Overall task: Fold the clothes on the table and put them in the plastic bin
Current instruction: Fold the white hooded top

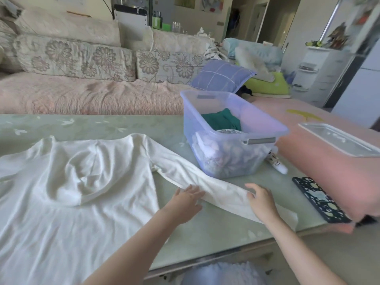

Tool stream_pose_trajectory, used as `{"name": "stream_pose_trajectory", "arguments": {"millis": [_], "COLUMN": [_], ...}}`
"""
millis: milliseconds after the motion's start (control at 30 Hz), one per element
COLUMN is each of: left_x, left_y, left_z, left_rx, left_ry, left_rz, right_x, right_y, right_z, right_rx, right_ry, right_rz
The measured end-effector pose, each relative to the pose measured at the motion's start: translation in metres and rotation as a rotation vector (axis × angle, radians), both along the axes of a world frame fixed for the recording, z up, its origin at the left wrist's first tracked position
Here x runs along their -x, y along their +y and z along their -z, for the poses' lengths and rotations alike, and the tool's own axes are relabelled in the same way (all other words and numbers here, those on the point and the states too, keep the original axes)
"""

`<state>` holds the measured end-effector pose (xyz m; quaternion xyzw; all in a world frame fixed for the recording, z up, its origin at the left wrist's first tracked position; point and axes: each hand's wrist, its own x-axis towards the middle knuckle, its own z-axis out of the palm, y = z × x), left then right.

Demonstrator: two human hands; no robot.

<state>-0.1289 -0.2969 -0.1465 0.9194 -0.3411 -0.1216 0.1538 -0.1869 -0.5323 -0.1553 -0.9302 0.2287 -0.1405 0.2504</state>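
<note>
A white long-sleeved top [67, 192] lies spread flat on the pale green table [226, 223], its right sleeve [222, 188] stretched out toward the table's right edge. My left hand [186, 199] rests on the sleeve near its middle with the fingers fairly straight. Farther along the same sleeve, toward the cuff, my right hand [262, 200] lies with its fingers curved over the cloth. A clear bluish plastic bin [205, 101] stands behind the sleeve, holding a green garment [222, 119] and patterned folded clothes.
A dark patterned phone [319, 200] lies at the table's right edge beside a pink-covered seat with a clear lid [337, 139] on it. A small white tube [277, 163] sits right of the bin. A floral sofa [82, 83] runs behind the table.
</note>
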Motion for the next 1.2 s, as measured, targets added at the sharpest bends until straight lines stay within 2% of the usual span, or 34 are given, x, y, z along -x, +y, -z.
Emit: {"name": "stream_pose_trajectory", "arguments": {"millis": [100, 233, 367, 500, 567, 633, 733, 800, 833, 900, 1067, 1133, 1167, 1200], "left_x": [0.002, 0.001, 0.001, 0.006, 0.011, 0.019, 0.029, 0.032, 0.033, 0.034, 0.023, 0.018, 0.015, 0.012], "left_y": [-0.005, -0.006, -0.004, -0.003, -0.004, -0.005, -0.002, 0.008, 0.015, 0.033, 0.08, 0.095, 0.102, 0.109], "left_z": [0.001, -0.004, -0.008, -0.01, -0.014, -0.026, -0.053, -0.068, -0.074, -0.079, -0.064, -0.06, -0.058, -0.055], "left_rx": [-0.011, 0.003, -0.003, 0.04, 0.164, 0.378, 0.741, 0.886, 0.914, 0.912, 0.845, 0.849, 0.847, 0.855], "left_ry": [-0.045, -0.011, 0.034, 0.033, 0.029, 0.163, 0.567, 0.785, 0.805, 0.725, 0.407, 0.318, 0.285, 0.257], "left_rz": [-0.017, -0.038, -0.041, -0.058, -0.072, -0.13, -0.245, -0.325, -0.344, -0.382, -0.471, -0.571, -0.62, -0.646], "right_x": [0.009, 0.016, 0.022, 0.029, 0.028, 0.02, 0.003, -0.006, -0.011, -0.019, -0.037, -0.041, -0.045, -0.051], "right_y": [-0.035, -0.05, -0.051, -0.04, -0.026, -0.004, 0.04, 0.072, 0.087, 0.113, 0.16, 0.171, 0.173, 0.172], "right_z": [0.003, -0.005, -0.024, -0.038, -0.048, -0.059, -0.078, -0.089, -0.093, -0.096, -0.084, -0.082, -0.078, -0.073], "right_rx": [0.118, 0.208, 0.273, 0.121, 0.075, -0.182, -0.726, -1.045, -1.151, -1.23, -1.237, -1.256, -1.159, -0.95], "right_ry": [0.174, 0.269, 0.457, 0.292, 0.193, 0.054, -0.14, -0.134, -0.113, -0.057, 0.043, 0.08, 0.103, 0.115], "right_rz": [0.061, 0.129, 0.075, -0.007, -0.049, -0.128, -0.153, -0.191, -0.234, -0.307, -0.378, -0.416, -0.423, -0.423]}}
